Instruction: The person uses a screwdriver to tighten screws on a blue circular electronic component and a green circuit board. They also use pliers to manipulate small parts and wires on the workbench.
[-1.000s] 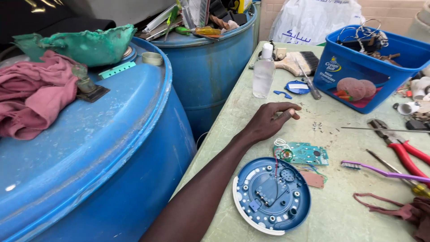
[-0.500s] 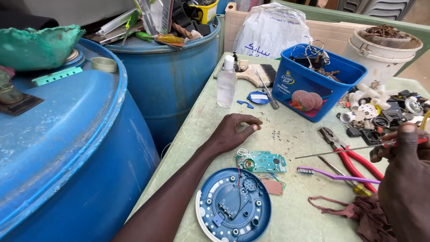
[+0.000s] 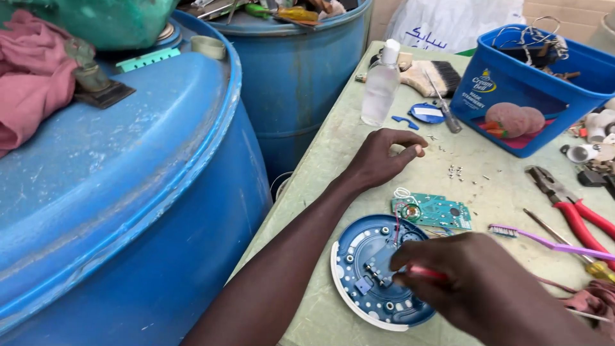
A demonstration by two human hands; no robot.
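Right hand (image 3: pixel 474 288) closed around a red-handled tool (image 3: pixel 426 273), its tip in the round blue plastic housing (image 3: pixel 375 272) at the near edge of the pale green desk (image 3: pixel 333 147); left hand (image 3: pixel 384 157), fingertips pinched together, rests mid-desk near small loose screws (image 3: pixel 453 171) and a green circuit board (image 3: pixel 432 211)

Left hand (image 3: pixel 381 157) outstretched, fingertips pinched; right hand (image 3: pixel 471 285) curled (knuckles up).

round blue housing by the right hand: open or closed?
Open. The round blue housing lies with its inside facing up, posts and parts exposed, and the green circuit board lies outside it on the table, joined by thin wires.
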